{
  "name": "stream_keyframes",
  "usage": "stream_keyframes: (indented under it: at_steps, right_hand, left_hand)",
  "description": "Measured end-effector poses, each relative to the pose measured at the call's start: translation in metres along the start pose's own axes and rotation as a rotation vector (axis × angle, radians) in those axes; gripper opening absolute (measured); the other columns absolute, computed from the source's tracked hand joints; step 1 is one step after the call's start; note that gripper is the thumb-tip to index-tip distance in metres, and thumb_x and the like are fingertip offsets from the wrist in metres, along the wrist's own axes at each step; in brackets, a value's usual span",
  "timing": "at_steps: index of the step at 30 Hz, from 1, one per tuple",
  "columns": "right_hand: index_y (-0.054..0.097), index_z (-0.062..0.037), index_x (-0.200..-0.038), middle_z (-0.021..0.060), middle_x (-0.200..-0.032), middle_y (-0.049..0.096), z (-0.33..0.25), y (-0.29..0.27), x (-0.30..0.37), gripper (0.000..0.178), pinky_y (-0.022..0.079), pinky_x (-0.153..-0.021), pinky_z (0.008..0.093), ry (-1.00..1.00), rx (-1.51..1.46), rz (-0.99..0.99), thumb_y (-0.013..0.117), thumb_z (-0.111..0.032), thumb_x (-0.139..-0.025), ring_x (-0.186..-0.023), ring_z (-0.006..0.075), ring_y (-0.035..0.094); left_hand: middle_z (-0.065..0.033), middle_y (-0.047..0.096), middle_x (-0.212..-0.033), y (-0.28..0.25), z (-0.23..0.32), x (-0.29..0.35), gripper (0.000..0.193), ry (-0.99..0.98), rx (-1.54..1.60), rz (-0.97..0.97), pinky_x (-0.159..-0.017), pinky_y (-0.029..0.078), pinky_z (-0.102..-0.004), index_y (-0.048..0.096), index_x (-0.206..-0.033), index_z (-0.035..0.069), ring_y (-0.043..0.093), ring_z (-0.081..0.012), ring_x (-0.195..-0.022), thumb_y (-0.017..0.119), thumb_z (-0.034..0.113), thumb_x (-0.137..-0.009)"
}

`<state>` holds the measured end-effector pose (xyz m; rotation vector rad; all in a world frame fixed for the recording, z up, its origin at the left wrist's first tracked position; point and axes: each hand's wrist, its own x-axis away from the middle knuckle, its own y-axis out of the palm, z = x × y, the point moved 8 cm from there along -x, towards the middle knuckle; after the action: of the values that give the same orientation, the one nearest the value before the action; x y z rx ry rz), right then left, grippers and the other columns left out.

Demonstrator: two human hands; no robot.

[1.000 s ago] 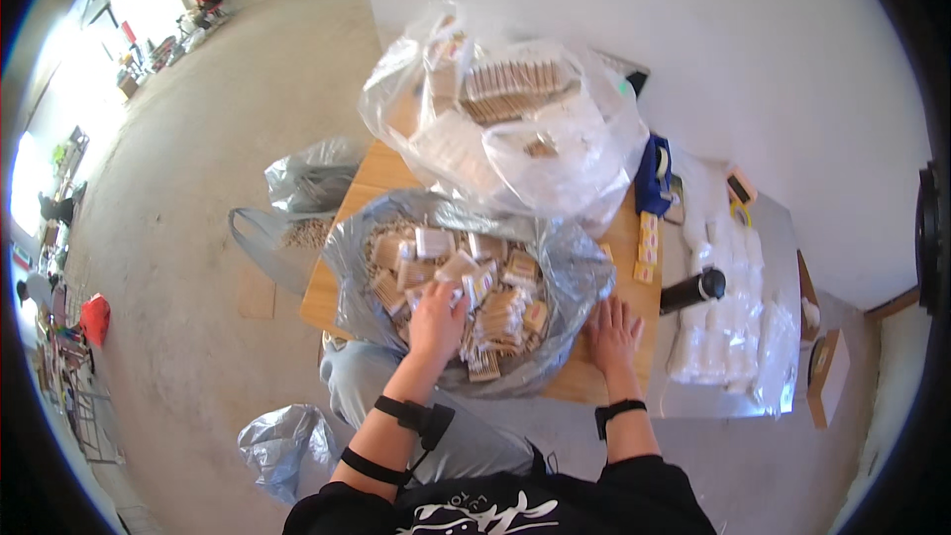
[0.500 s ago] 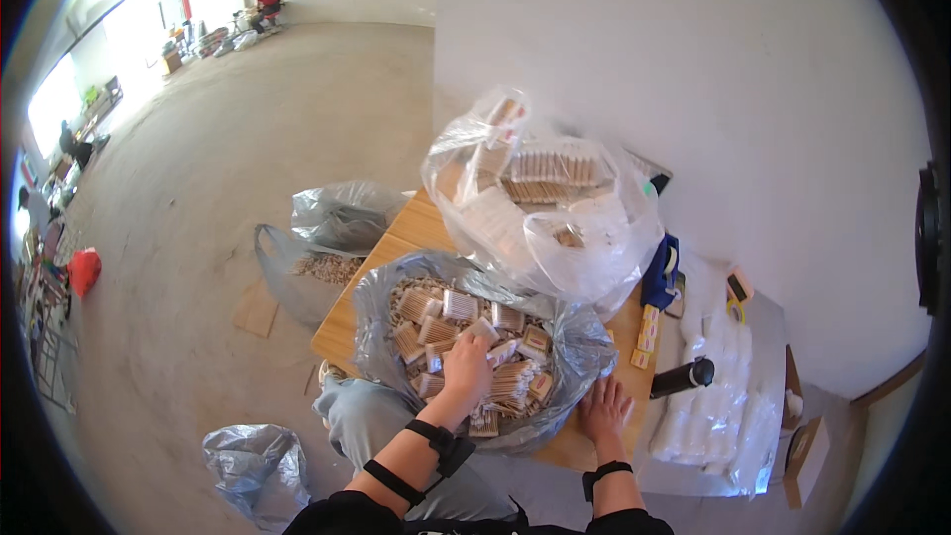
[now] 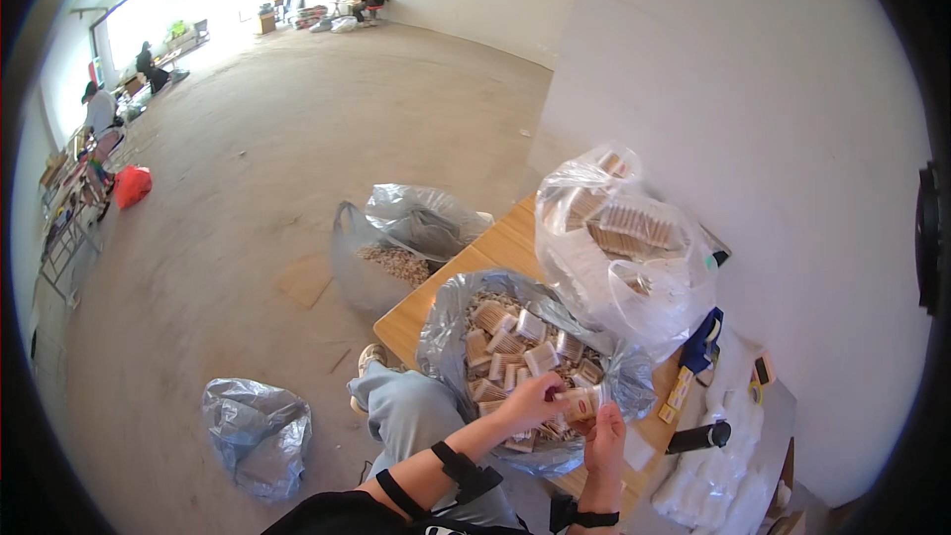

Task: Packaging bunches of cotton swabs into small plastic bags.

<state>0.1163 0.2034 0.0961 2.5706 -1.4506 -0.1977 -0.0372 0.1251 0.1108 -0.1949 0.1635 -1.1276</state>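
Between both hands, over the near right side of a grey plastic bag [image 3: 443,322], is a small clear pack of what look like cotton swabs [image 3: 581,403] with a red-marked label. My left hand [image 3: 533,403] pinches the pack's left edge. At its right edge, my right hand [image 3: 604,439] grips it with the thumb upright; some of its fingers are hidden. The bag lies open on the wooden table, full of similar swab packs [image 3: 541,358] and loose short sticks.
Behind it on the table [image 3: 475,256] stands a clear bag of stacked packs [image 3: 634,248]. To the right are a blue tape dispenser [image 3: 701,339], yellow boxes [image 3: 678,395] and a black bottle [image 3: 699,437]. Grey bags [image 3: 256,436] lie on the floor. Several people sit far off.
My left hand has come toward the bag's near right side. My right hand has lifted off the table to the swab pack now held between both. The view has swung left.
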Motion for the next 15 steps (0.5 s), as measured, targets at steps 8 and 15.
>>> stream_keyframes:
  at_steps: [8,15]
  right_hand:
    - [0.059,-0.0009,-0.1,0.0064,-0.088,0.064,0.012,0.021,0.004,0.022,0.051,-0.06,0.0262,0.035,0.034,0.076,0.051,-0.021,-0.095,-0.072,0.0136,0.062]
    - [0.064,0.0026,-0.084,0.0072,-0.079,0.062,-0.005,0.006,0.005,0.017,0.046,-0.062,0.0289,-0.185,0.425,0.188,0.059,-0.013,-0.089,-0.065,0.0161,0.057]
  left_hand:
    - [-0.0089,0.06,-0.082,-0.011,-0.015,0.018,0.034,-0.108,0.13,0.035,-0.067,0.046,-0.0288,0.056,-0.101,0.0,0.055,-0.0144,-0.073,0.07,0.022,-0.08]
    - [-0.0171,0.057,-0.076,-0.023,0.01,0.027,0.027,0.15,-0.22,0.364,-0.065,0.045,-0.0415,0.054,-0.085,0.0,0.056,-0.0387,-0.075,0.066,0.024,-0.081]
